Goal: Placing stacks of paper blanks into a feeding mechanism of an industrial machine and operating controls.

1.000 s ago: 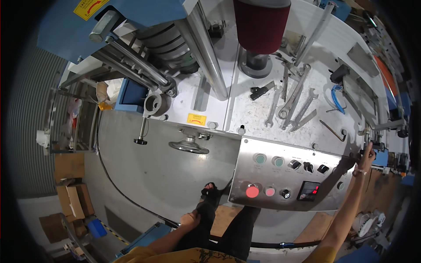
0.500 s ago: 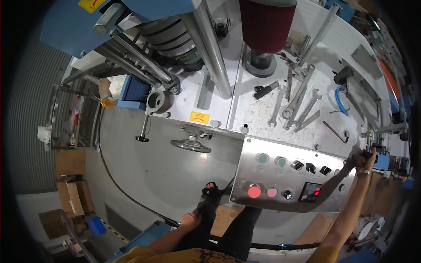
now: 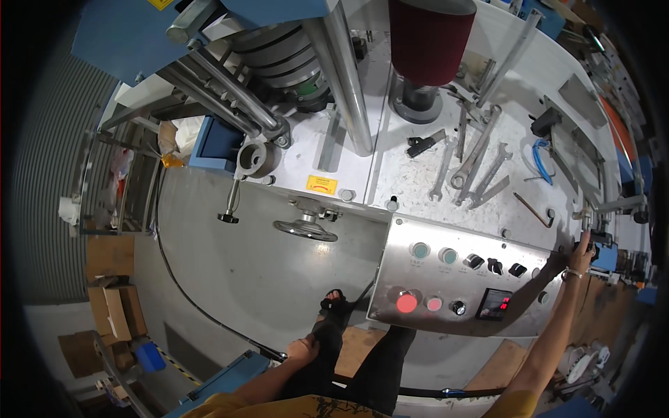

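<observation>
My right arm stretches out to the far right, past the control panel [image 3: 453,279]. My right hand [image 3: 580,258] is closed at a black fitting [image 3: 601,239] on the machine's right edge; its fingers partly hide the part they grip. Down by my thigh, my left hand [image 3: 302,350] rests with its fingers curled in, and nothing shows in it. On the machine top [image 3: 411,188] lie an open-end wrench [image 3: 496,171], a longer wrench [image 3: 477,150] and an L-shaped hex key [image 3: 534,210]. A coil of blue tubing [image 3: 541,161] lies closer to my right hand.
A dark red cylinder [image 3: 432,42] rises from the machine top. Metal posts [image 3: 348,90] and a blue machine body stand at the upper left. A handwheel [image 3: 305,230] juts out below the front edge. Cardboard boxes [image 3: 115,313] and a black hose [image 3: 188,299] are on the floor at left.
My right hand has shifted slightly at the black fitting, its fingers now pointing more upward. The view has moved a little. My left hand stays by my thigh.
</observation>
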Available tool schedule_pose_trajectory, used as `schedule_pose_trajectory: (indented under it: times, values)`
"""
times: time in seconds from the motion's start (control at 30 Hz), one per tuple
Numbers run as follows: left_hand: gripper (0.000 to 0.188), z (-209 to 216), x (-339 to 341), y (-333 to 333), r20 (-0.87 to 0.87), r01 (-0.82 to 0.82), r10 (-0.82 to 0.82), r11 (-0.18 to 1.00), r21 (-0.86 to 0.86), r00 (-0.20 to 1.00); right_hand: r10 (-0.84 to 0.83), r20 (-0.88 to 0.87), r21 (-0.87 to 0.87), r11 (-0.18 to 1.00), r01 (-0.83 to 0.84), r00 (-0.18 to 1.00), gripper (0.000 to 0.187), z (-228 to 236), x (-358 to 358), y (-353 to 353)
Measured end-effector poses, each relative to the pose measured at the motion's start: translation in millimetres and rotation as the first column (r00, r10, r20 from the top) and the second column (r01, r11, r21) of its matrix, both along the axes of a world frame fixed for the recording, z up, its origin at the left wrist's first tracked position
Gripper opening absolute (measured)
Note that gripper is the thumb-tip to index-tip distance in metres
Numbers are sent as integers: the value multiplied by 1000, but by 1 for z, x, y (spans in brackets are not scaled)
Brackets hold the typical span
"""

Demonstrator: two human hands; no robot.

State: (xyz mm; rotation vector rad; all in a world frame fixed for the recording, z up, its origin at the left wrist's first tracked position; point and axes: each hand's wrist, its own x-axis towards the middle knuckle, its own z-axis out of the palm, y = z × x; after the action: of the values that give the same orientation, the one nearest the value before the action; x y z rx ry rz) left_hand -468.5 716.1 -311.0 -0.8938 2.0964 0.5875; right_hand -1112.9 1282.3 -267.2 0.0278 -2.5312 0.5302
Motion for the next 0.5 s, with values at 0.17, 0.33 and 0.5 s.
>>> schedule_pose_trajectory:
  times: [0.17, 0.33, 0.5]
  values:
    - [33, 7, 9, -7, 70, -34, 37, 998, -46, 997, 58, 487, -778, 483, 402, 872, 60, 18, 31, -102]
    - [34, 7, 2, -6, 87, -40, 43, 999, -31, 995, 171, 551, -830, 212, 515, 817, 58, 56, 51, -136]
    - [36, 0, 1, -9, 79, -28, 28, 1000, -1, 996, 306, 566, -824, 178, 539, 765, 63, 66, 53, -134]
